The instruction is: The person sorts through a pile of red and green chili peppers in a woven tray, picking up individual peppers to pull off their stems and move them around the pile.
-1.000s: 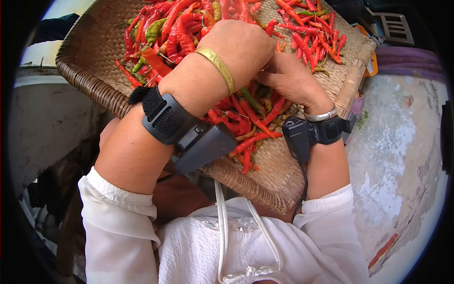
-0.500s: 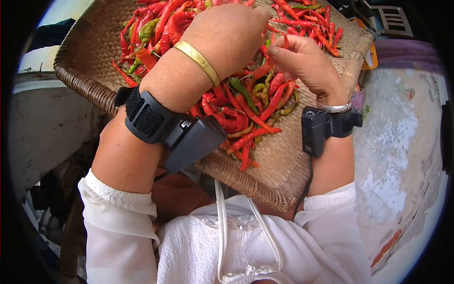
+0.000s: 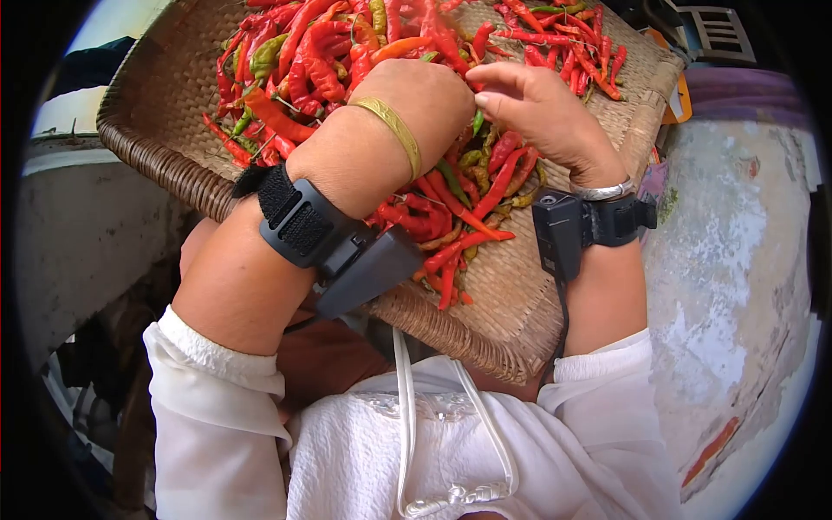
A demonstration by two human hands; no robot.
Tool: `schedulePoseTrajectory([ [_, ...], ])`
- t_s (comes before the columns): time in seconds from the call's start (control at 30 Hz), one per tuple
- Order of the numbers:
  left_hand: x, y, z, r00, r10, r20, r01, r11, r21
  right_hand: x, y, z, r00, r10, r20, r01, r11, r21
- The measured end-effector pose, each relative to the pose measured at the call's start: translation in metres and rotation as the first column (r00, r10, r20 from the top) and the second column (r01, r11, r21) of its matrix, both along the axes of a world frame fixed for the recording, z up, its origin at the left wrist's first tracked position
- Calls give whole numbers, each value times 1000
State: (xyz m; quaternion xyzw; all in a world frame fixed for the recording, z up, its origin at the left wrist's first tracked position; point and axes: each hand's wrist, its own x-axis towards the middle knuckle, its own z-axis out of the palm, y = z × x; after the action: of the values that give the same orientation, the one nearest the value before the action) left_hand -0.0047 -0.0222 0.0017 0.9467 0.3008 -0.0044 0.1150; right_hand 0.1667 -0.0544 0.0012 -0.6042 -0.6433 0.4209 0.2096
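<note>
Red chili peppers point(image 3: 325, 74) lie heaped in a wide woven basket point(image 3: 520, 299), with some green and shrivelled yellowish ones among them. My left hand point(image 3: 416, 108), a gold bangle on its wrist, is over the heap with its back turned up. Its fingers curl down out of sight, so its grip is hidden. Close against it is my right hand point(image 3: 550, 117), thumb and forefinger drawn together in a pinch. A bit of red chili pepper shows between those fingertips. Beneath both hands lies a smaller cluster of peppers point(image 3: 459, 208).
A separate group of red peppers point(image 3: 581, 48) lies at the basket's far right. The thick woven rim point(image 3: 165, 169) runs along the left. To the right stands a worn pale surface point(image 3: 728, 260), with purple cloth point(image 3: 745, 100) behind it. A dark device is strapped to each forearm.
My left hand has moved down and slightly left, uncovering peppers at the top. My right hand has shifted left towards it, and the red pepper tip above its fingers no longer shows.
</note>
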Motion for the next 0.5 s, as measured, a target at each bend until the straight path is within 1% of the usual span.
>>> schedulePoseTrajectory([
  [0.03,0,0,3,1000,2,-1,-2,1000,-1,-4,-2,-1,1000,2,-1,-2,1000,-1],
  [0.1,1,2,10,997,28,-75,-31,999,-38,-11,-5,-3,989,111,95,-100,989,-111],
  [0.13,1,3,13,997,26,-76,-29,999,-39,-10,-6,-5,990,108,94,-97,989,-112],
  [0.2,0,7,14,995,4,-96,-11,998,-70,-9,-6,-10,991,132,17,-130,988,-85],
  [0.23,0,9,11,995,1,-96,-8,997,-70,-9,-6,-10,992,129,16,-127,988,-86],
  [0.3,-3,13,6,1000,-8,-12,9,1000,8,-10,-6,-9,986,123,115,-129,991,41],
  [0.33,-5,15,4,1000,-11,-12,11,1000,8,-9,-6,-11,986,121,115,-126,991,41],
  [0.37,-7,17,3,993,-39,107,36,999,25,-8,-6,-13,975,118,189,-154,970,190],
  [0.4,-7,18,4,972,-67,224,59,997,45,-9,-6,-13,960,103,262,-190,924,332],
  [0.43,-7,18,7,969,-51,242,46,999,25,-8,-5,-11,960,103,261,-189,924,332],
  [0.47,-7,19,7,969,-51,241,46,999,25,-7,-4,-7,984,95,154,-126,969,210],
  [0.5,-6,21,7,946,-67,316,58,998,37,-8,-3,-4,996,71,47,-75,994,78],
])
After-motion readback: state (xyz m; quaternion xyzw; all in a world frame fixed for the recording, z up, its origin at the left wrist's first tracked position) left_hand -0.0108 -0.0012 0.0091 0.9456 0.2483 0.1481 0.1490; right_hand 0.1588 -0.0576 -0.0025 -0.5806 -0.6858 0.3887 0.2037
